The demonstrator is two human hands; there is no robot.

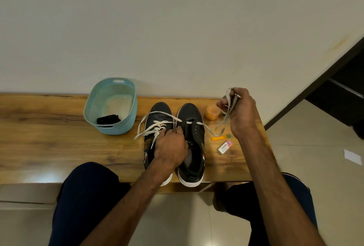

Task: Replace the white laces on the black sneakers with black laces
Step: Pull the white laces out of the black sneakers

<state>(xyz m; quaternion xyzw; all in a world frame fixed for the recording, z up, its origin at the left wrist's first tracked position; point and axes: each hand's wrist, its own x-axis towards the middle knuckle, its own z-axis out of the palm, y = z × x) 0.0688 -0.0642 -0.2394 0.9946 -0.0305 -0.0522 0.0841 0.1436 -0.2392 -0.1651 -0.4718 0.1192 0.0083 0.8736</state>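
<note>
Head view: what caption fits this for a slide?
Left hand on a black sneaker, right hand holding up its white lace; black laces wait in the basket.

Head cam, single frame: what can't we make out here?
All head view:
- What the left hand grips at the sneakers: its own knuckles cover the fingertips.
- Orange jar: partly behind the right hand and the white lace; contents unclear.
- Black laces in the basket: dark bundle, count unreadable.
</note>
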